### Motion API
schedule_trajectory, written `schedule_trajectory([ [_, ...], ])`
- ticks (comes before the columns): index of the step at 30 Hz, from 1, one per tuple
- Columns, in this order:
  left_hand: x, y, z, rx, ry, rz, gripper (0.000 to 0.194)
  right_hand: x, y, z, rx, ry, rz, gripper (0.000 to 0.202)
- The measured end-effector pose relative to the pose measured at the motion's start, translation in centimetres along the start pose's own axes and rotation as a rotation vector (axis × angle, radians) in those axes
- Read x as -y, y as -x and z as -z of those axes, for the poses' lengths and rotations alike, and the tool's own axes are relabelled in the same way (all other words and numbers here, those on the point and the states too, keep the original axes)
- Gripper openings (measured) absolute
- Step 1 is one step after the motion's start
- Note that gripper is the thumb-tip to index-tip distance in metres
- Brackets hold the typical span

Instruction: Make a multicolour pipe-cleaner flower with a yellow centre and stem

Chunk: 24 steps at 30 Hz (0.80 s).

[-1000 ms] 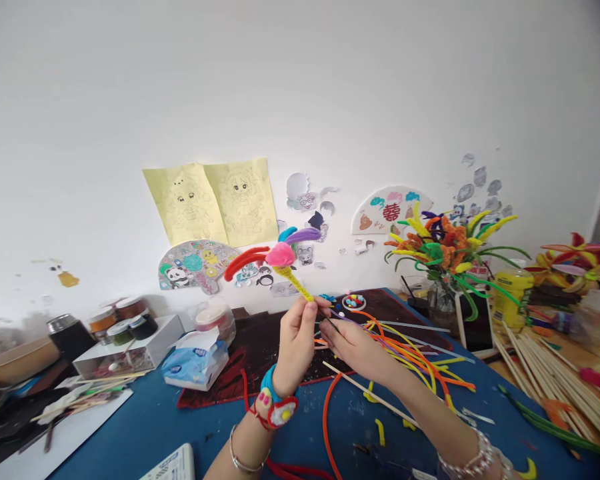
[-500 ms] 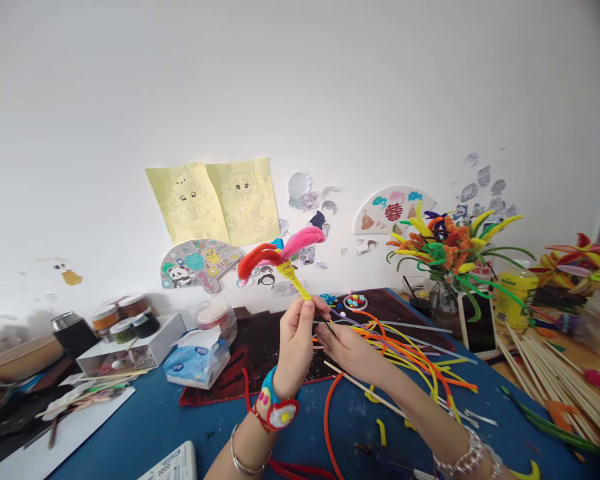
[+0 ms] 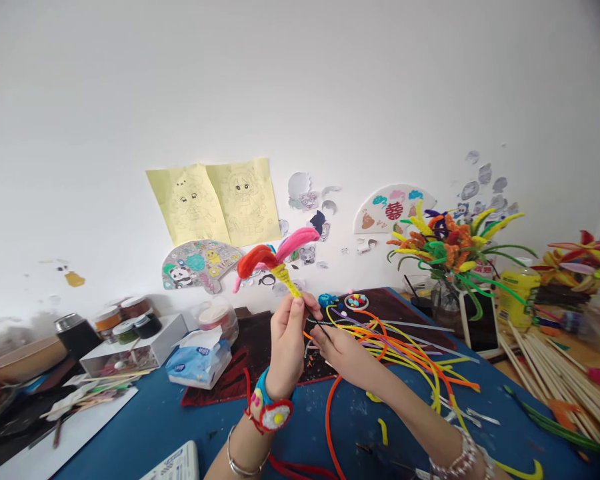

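Observation:
Held up in front of the wall is a pipe-cleaner flower (image 3: pixel 281 272), with red and pink petals and a yellow-wrapped base. My left hand (image 3: pixel 287 337) is closed around it just under the yellow part, thumb towards me. My right hand (image 3: pixel 341 355), lower and to the right, pinches a thin dark strand (image 3: pixel 321 327) that runs up to the left hand; it looks like a stem or a dark pipe cleaner. The strand's upper end is hidden by the left fingers. Loose orange and yellow pipe cleaners (image 3: pixel 420 363) lie behind and beside the right forearm.
To the left are a tissue pack (image 3: pixel 199 360), a white box (image 3: pixel 167 340) with jars, and a black flask (image 3: pixel 77 337). On the right stand a vase of pipe-cleaner flowers (image 3: pixel 445 253), a tablet (image 3: pixel 477 323), a yellow bottle (image 3: pixel 519 293) and wooden sticks (image 3: pixel 555 380). A pompom dish (image 3: pixel 356 302) sits behind.
The left hand and the flower have shifted slightly left, and the flower has turned a little. The right hand has moved slightly down and left, so more of the dark strand shows between the hands.

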<state>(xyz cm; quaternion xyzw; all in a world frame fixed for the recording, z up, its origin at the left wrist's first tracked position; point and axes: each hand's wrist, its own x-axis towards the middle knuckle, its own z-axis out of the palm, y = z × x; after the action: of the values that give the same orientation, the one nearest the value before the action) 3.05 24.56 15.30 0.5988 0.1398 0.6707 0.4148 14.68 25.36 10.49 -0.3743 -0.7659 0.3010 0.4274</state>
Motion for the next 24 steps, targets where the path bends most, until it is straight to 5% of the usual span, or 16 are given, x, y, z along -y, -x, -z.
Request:
schedule_trajectory([
  [24,-2.0,0.1,-0.3,-0.168,0.311,0.085,0.017,2.1,0.3,-1.8,0.048,0.105,-0.002,0.040],
])
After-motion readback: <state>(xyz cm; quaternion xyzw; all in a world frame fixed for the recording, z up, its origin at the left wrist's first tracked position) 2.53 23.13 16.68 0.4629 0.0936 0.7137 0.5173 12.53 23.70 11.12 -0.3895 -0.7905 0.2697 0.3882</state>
